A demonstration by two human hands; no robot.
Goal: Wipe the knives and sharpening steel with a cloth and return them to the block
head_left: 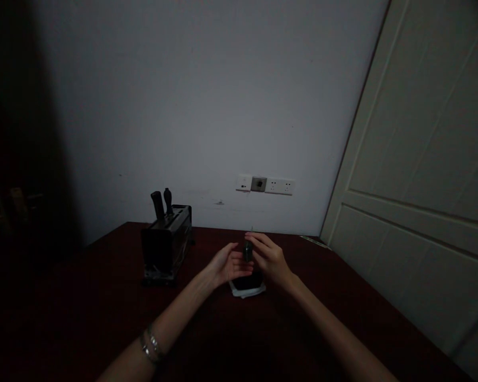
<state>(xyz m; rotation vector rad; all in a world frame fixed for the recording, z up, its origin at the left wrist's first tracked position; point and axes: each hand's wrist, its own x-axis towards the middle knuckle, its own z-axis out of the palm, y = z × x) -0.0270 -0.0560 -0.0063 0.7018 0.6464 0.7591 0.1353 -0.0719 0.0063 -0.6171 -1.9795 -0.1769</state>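
Both my hands meet over the middle of a dark red table (pixel 103 297). My right hand (pixel 269 260) pinches a small dark object (pixel 247 250) with its fingers curled round it. Beside it, my left hand (pixel 227 263) is cupped with palm turned toward the object and fingers partly spread, touching or almost touching it. Beneath the hands lies a dark flat item on a white pad or cloth (pixel 247 289). The dim light hides what the small object is. On my left wrist are silver bracelets (pixel 151 346).
A dark knife block (pixel 167 244) with two black handles sticking up stands at the table's back left. White wall sockets (pixel 265 185) sit on the wall behind. A pale panelled door (pixel 422 175) fills the right side. The far left is in deep shadow.
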